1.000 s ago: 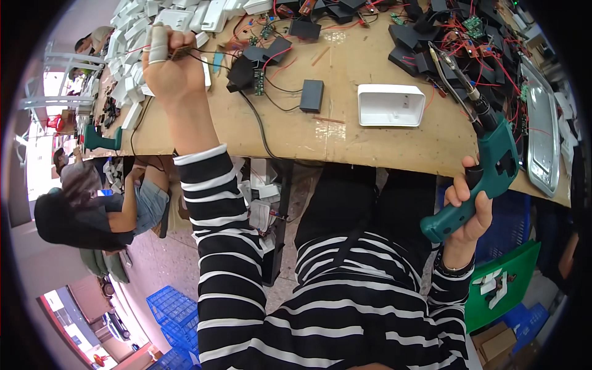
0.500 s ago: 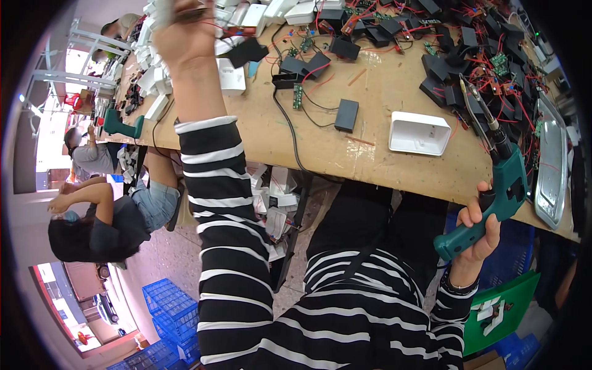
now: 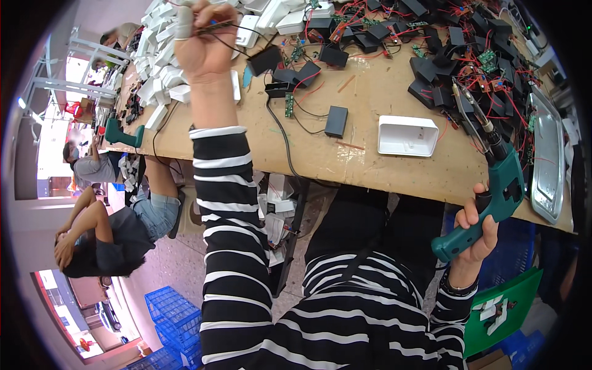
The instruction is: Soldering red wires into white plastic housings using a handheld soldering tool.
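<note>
The green screwdriver sits in the right hand, grip closed round its handle at the table edge, as before. The left hand, reaching further out than earlier, pinches a wired board. The white tray lies empty nearby.

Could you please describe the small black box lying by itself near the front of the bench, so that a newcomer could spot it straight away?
Start at the long wooden workbench and find the open white plastic tray near its front edge. Just to that tray's left lies the flat black box, rectangular and closed. Unlike the wired black modules heaped farther back, it lies alone.
</note>
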A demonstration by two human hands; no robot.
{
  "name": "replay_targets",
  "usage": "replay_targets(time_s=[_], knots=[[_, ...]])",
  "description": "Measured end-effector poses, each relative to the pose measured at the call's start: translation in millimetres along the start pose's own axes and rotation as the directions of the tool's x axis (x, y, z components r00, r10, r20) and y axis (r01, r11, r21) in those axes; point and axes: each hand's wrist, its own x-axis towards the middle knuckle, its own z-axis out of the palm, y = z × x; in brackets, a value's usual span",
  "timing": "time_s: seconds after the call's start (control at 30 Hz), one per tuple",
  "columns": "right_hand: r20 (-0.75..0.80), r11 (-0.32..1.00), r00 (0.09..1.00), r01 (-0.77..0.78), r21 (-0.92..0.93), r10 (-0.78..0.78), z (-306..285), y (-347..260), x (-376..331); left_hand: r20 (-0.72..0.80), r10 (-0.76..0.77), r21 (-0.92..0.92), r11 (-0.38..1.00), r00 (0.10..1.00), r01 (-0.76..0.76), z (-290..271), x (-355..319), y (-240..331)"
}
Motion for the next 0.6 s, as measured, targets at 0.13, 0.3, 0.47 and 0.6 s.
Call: replay_targets(time_s=[0.13, 0.3, 0.47, 0.6], knots=[[0.017, 0.999, 1.0, -0.001, 0.043, 0.0, 3.7, -2.3, -0.5, 0.251, 0.0, 0.633, 0.756, 0.968, -0.165, 47.9, -28.1, 16.1], [-0.03, 1.0, 1.0, 0.009, -0.005, -0.009, 8.1, 5.0, 3.9, 0.388, -0.205, 0.916, -0.021, 0.899, -0.4, 44.1, -113.1, -79.2], [-0.011, 0.995, 1.0, -0.015, -0.1, 0.014, 18.9, 14.5, 15.2, 0.395, -0.274, 0.905, -0.047, 0.877, -0.422, 34.7, -166.6, -141.7], [-0.016, 0.992, 1.0, -0.011, -0.128, 0.009, 19.3, 20.9, 22.9, 0.458, -0.256, 0.853, -0.144, 0.851, -0.503, 24.5, -173.8, -165.5]])
